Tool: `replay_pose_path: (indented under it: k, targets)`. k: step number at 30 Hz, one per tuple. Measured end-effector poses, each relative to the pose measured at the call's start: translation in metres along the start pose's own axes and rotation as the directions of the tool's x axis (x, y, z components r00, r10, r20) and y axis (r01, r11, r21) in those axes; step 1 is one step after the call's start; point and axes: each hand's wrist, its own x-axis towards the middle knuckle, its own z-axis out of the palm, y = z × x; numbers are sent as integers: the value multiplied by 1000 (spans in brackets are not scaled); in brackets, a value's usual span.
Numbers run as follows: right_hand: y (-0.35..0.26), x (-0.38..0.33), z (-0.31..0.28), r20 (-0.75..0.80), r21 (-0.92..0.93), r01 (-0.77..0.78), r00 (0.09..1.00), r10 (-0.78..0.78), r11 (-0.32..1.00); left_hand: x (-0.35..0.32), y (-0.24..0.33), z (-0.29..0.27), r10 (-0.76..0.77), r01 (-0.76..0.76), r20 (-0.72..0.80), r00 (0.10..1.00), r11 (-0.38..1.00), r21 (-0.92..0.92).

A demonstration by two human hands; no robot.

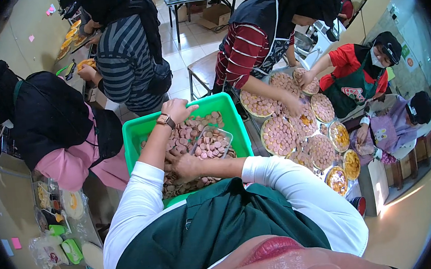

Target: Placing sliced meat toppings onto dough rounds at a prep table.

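Your left hand [177, 109] rests on the far rim of the green tub [235, 127], fingers curled over the edge, so it is closed on the rim and holds the tub steady. On this wrist you wear a watch [164, 120]. Your right hand [185, 165] lies low inside the tub, on top of the sausage slices [187, 134]. The fingers seem half bent into the slices, but I cannot tell if they really grip any.

The slices are pink and round, and they fill most of the tub bottom. Between your two hands a small clear plastic box [211, 142] sits on the pile, and it is already quite full of slices.

To your right, on the worktop, there are many round pizza bases [277, 135], close together. Most of them are covered with slices already. A few near the worktop edge carry a yellow topping [338, 179] instead. A person in a red striped top puts a hand [293, 108] on one of the bases.

I judge the work is well advanced: most bases are dressed, but the tub has many slices left.
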Motion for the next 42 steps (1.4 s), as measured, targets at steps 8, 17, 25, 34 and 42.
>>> replay_pose_path:
  k: [8,17,25,34,42]
  targets:
    - [2,-2,4,-66,-38,-25,998,22,999,4,5,-3,14,-13,58,998,1000,-12]
    - [16,-12,-5,-133,193,99,988,-74,976,13,7,2,15,-15,23,1000,1000,7]
    - [31,-26,-30,-159,762,41,979,125,646,13,10,6,16,-16,-6,1000,1000,-9]
    - [49,-59,-46,400,702,-335,916,-42,-629,13,19,6,-6,6,-3,1000,1000,7]
    - [55,-79,-51,215,853,-172,976,32,-492,12,28,5,-15,14,50,999,1000,28]
